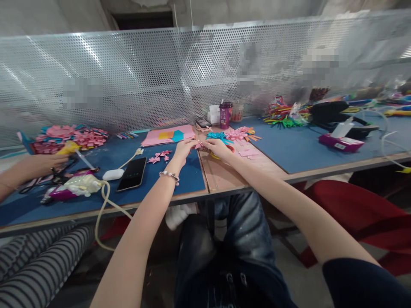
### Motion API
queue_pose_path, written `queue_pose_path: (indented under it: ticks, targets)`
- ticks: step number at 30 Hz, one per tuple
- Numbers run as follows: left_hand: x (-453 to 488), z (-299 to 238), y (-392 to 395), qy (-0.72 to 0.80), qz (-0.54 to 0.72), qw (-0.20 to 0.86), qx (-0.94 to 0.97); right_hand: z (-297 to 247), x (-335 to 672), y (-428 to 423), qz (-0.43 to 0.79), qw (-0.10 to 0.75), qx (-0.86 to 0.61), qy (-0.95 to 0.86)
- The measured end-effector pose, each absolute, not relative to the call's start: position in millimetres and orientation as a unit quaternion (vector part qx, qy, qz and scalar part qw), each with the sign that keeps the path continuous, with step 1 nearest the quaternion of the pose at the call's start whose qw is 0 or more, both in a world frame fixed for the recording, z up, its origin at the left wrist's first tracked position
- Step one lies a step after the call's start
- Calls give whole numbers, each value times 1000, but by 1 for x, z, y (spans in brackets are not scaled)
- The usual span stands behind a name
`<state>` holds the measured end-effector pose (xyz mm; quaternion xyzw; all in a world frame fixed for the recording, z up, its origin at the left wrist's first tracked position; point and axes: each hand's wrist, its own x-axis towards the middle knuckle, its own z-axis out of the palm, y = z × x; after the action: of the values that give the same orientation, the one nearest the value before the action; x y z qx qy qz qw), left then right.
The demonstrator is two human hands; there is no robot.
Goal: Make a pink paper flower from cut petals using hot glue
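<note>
Over the middle of the table, my left hand (185, 150) and my right hand (219, 148) meet fingertip to fingertip. Pinched between them is a small pink paper piece (198, 145), its exact shape too small to make out. Several folded pink pieces (159, 157) lie to the left of my left hand. Behind it rests a stack of pink sheets (152, 136) with yellow and blue pieces on top. Close behind my right hand are a blue fringed piece (215, 135) and a pink fringed bunch (239, 133). Flat pink pieces (248, 152) lie to its right.
A co-worker's hand (54, 164) holds a yellow glue gun (69, 148) at the left, before a heap of pink and blue pieces (70, 136). Nearby lie a phone (132, 174) and a power strip (75, 187). A purple cup (225, 116) stands against the perforated metal screen (154, 81).
</note>
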<state>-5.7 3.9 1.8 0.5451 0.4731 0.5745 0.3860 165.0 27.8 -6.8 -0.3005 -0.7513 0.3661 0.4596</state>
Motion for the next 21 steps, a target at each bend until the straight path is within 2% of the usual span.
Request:
queue_pose_path:
  ticks: [21]
  targets:
    - [-2,8,0,476,541,438,537,-11,165,37,403,467,-291,-731]
